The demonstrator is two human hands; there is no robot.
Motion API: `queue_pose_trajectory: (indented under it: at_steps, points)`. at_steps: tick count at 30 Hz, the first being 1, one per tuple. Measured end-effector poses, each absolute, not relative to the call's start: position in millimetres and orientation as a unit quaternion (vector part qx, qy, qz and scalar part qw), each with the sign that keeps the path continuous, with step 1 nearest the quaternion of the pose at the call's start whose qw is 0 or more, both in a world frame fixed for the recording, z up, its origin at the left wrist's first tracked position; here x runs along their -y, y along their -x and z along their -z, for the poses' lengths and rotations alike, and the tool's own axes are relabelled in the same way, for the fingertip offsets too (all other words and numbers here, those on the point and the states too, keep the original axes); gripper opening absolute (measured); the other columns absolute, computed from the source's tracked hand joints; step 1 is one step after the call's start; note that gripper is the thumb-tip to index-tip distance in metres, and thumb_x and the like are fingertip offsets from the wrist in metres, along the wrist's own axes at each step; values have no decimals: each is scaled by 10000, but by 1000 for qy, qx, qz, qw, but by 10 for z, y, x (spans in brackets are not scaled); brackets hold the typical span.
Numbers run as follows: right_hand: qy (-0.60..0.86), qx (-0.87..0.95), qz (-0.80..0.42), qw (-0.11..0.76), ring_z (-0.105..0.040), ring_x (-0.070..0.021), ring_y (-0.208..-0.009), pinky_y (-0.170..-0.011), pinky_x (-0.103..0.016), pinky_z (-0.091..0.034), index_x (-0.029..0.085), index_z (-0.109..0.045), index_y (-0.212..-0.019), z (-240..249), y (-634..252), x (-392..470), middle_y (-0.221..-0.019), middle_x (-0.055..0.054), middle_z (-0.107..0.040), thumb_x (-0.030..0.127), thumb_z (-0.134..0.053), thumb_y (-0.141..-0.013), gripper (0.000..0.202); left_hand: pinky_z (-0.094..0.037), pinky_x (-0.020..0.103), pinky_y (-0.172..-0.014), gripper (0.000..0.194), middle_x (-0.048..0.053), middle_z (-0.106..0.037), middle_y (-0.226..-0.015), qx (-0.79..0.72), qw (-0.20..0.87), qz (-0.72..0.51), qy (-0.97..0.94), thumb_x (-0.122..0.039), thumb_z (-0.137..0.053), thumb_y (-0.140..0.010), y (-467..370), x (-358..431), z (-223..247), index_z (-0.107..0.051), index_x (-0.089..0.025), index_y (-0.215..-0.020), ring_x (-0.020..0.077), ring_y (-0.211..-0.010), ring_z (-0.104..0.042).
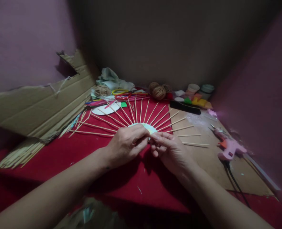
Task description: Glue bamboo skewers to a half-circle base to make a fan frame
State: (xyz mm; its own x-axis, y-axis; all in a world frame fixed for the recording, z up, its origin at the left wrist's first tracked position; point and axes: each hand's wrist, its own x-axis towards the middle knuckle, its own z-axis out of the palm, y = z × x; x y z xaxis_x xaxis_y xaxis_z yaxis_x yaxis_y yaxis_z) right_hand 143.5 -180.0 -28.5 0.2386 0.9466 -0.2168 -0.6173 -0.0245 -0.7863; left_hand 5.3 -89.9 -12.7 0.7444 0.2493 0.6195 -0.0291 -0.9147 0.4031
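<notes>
Nearest, hands [150, 136] nearly meeting, fingertips pinched at a pale disc [144, 128] rayed with thin sticks [157, 114].

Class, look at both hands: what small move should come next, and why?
Probably a light press by the right hand on the edge of the pale piece, since its fingers and those of the left hand nearly meet there, sticks fan out around it, and the glue gun lies unheld.

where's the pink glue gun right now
In the head view, the pink glue gun lies on the right, on the cardboard, beyond the right hand.
</notes>
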Motion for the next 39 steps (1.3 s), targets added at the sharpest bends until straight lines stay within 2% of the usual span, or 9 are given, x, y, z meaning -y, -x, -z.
queue_pose_trajectory:
  at_steps: [5,12,20,22,24,28,32,36,39]
  points:
    - [411,204,-583,671,-547,-66,-490,-412,-163,-432,115,-689,-666,288,-1429,1808,-617,-6,-626,186,-783,-612,130,-419,182,-585,134,-1,-582,-668,-121,249,-382,-882,-87,-543,-842,-36,914,53,-616,-120,-735,72,-605,-519]
    - [383,194,-599,676,-548,-68,-491,-413,-162,-443,107,-685,-662,280,-1451,1809,-616,-13,-628,172,-766,-615,114,-467,141,-662,106,13,-672,-772,-92,294,-358,-881,-86,-575,-855,-48,902,82,-671,-125,-880,63,-705,-616]
    - [378,180,-602,679,-552,-74,-488,-414,-165,-452,111,-685,-656,284,-1410,1805,-593,-8,-638,159,-786,-594,128,-459,165,-621,100,16,-646,-721,-118,269,-376,-879,-99,-570,-839,-98,963,172,-626,-121,-759,72,-663,-591]
    - [385,180,-594,683,-553,-73,-489,-416,-161,-449,110,-683,-650,284,-1410,1797,-588,-8,-636,164,-791,-590,135,-446,165,-558,102,2,-623,-675,-143,331,-366,-858,-112,-570,-827,-94,989,147,-597,-127,-730,66,-599,-567]
    - [393,184,-575,693,-555,-72,-499,-423,-158,-449,113,-681,-660,283,-1417,1791,-596,-7,-635,172,-782,-609,128,-428,160,-492,111,-22,-600,-612,-170,463,-329,-805,-153,-569,-837,-79,1007,90,-574,-139,-727,57,-523,-538]
    - [375,231,-576,688,-588,-87,-539,-452,-177,-469,139,-699,-823,271,-1426,1810,-707,-20,-673,177,-726,-676,154,-481,204,-502,95,-28,-610,-587,-176,679,-254,-666,-240,-574,-866,-42,982,-10,-579,-157,-820,86,-509,-573]
    - [341,298,-658,602,-623,-105,-537,-415,-188,-475,133,-703,-870,261,-1395,1853,-784,-40,-686,195,-673,-720,165,-506,226,-523,79,-12,-630,-628,-175,713,-249,-632,-235,-616,-837,-26,905,-5,-598,-161,-853,102,-533,-597]
    - [399,276,-662,572,-567,-82,-395,-312,-145,-408,115,-687,-758,277,-1376,1856,-581,-9,-653,255,-744,-681,170,-503,216,-532,88,-2,-644,-652,-186,692,-267,-645,-214,-640,-803,-14,850,8,-625,-155,-866,99,-558,-597]
    - [421,260,-635,594,-528,-68,-343,-267,-134,-367,108,-680,-707,271,-1394,1836,-528,7,-635,264,-772,-662,186,-516,215,-599,86,4,-659,-713,-210,660,-279,-665,-199,-652,-788,1,836,-2,-657,-156,-862,99,-630,-614]
